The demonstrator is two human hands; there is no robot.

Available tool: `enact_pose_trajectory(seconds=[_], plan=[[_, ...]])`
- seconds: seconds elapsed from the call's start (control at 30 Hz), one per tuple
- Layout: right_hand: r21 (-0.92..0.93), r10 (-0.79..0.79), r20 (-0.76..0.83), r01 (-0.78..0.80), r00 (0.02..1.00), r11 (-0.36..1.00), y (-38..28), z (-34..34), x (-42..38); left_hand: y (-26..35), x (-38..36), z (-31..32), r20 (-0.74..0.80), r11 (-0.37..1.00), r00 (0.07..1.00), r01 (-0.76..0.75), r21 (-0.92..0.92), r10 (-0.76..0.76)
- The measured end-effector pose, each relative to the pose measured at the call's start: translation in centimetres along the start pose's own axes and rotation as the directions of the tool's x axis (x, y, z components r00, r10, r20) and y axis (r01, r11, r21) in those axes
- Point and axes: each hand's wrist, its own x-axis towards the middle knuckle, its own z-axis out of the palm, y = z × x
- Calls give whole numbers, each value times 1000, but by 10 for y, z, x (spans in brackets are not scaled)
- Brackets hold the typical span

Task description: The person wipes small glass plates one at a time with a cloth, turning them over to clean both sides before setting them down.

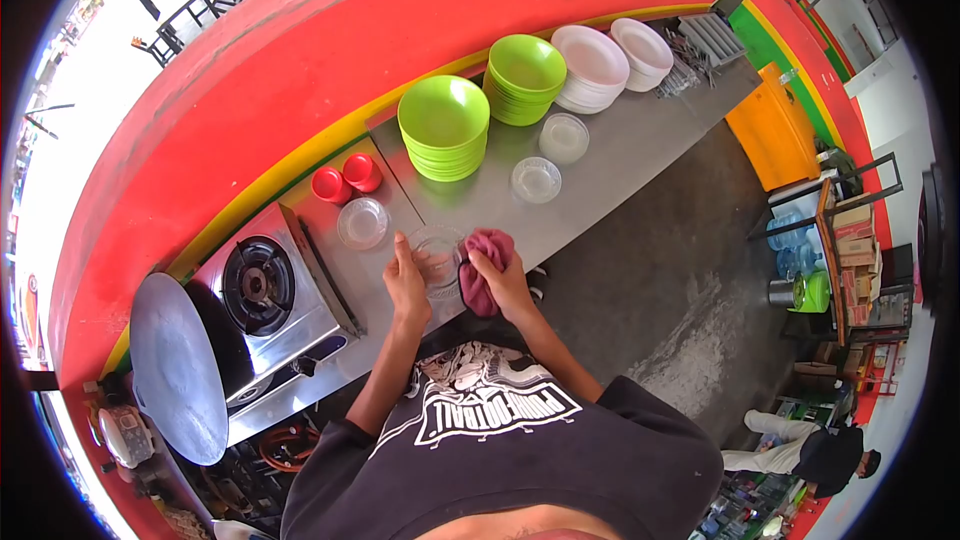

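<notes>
A clear glass bowl (440, 237) is between my hands in the head view, above the steel counter. My left hand (408, 282) grips its left side, thumb up, with the fingers showing through the glass. On the other side my right hand (508, 285) clutches a bunched maroon cloth (486, 252) against the bowl's right rim. Just beyond my left hand stands another clear glass bowl (362, 223), near two red cups (362, 172). Two more small clear dishes, a nearer one (536, 180) and a farther one (564, 138), sit to the right.
Stacks of green bowls (443, 130) and white plates (590, 60) line the counter's back edge. Cutlery (690, 60) lies at its far end. A gas stove (262, 285) and a large wok (180, 370) occupy the left. A person (815, 455) is at lower right.
</notes>
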Motion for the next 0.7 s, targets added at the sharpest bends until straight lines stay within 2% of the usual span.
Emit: enact_pose_trajectory(seconds=[0.07, 0.1, 0.13, 0.17, 0.27, 0.3, 0.37, 0.43, 0.47, 0.53, 0.6, 0.63, 0.67, 0.7], plan=[[51, 47, 30, -49, 998, 998, 16, -8, 3, -3, 4, 0, -93, 994, 991, -87, 59, 92], [140, 211, 175, -236, 962, 962, 14, -15, 10, -2, 7, 2, -113, 993, 987, -113, 31, 116], [202, 354, 324, -430, 877, 880, 10, -29, 13, -4, 8, 2, -134, 991, 982, -130, 9, 130], [232, 464, 470, -613, 751, 755, 9, -38, 10, -7, 5, 1, -157, 990, 978, -141, -11, 138], [192, 532, 565, -728, 630, 658, 12, -49, 1, -6, 6, 12, -49, 959, 959, -282, -18, 280], [168, 547, 599, -759, 585, 628, 11, -53, 1, -12, 8, 17, 2, 925, 925, -381, -6, 381], [191, 532, 622, -771, 574, 608, 6, -63, 2, -29, 17, 27, 105, 822, 818, -569, 3, 565], [221, 522, 644, -789, 559, 573, 12, -79, 9, -36, 20, 38, 237, 825, 800, -565, -14, 552], [183, 530, 620, -763, 579, 619, 13, -90, 14, -40, 22, 44, 301, 827, 785, -562, -22, 541], [97, 534, 577, -701, 619, 707, -7, -100, 31, -35, 16, 69, 349, 845, 808, -529, 77, 475], [22, 486, 308, -517, 818, 856, -8, -107, 45, -36, 21, 89, 415, 819, 806, -536, 207, 422], [-40, 420, 170, -420, 891, 907, -10, -111, 52, -43, 23, 99, 385, 865, 848, -461, 197, 365], [10, 327, 144, -332, 934, 943, -16, -121, 60, -50, 25, 108, 355, 905, 884, -384, 184, 304], [-46, 272, 118, -269, 955, 962, -18, -132, 72, -57, 28, 116, 326, 937, 915, -305, 170, 238]])
